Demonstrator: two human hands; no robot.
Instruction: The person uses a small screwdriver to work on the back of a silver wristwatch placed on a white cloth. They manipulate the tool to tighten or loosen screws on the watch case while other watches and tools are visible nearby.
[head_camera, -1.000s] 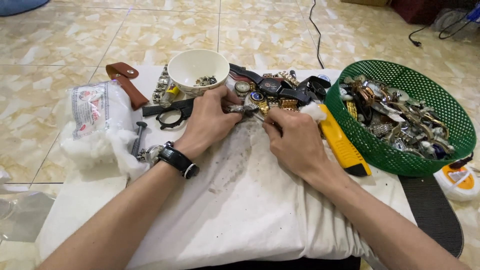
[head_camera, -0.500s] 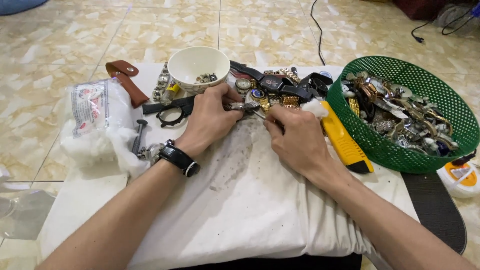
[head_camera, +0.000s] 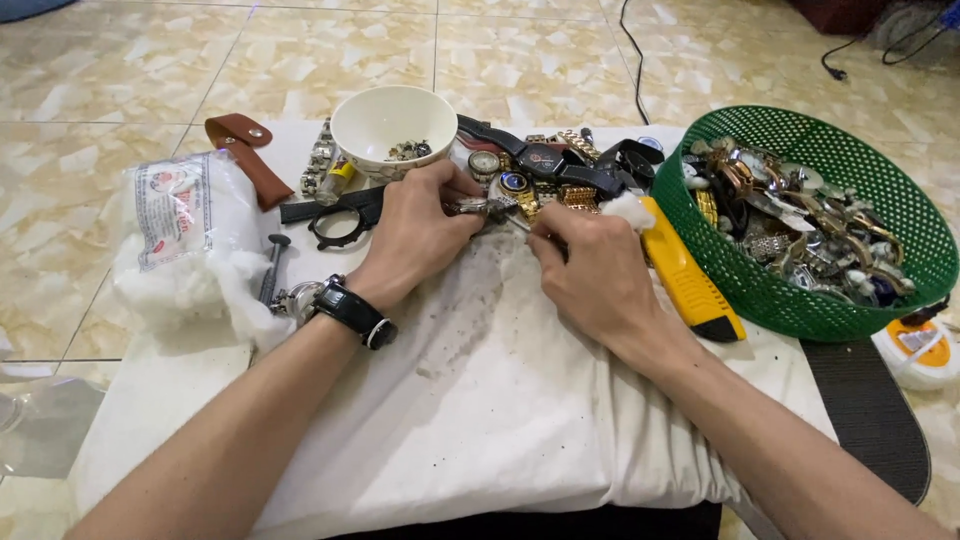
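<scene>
At far left a bag of cotton lies within reach. Right of it, the left hand pinches a small metal watch part, steadying it over the white cloth; the right hand, fingers curled shut, works at it; whatever tool it grips is hidden. A green basket of watches sits far right.
</scene>
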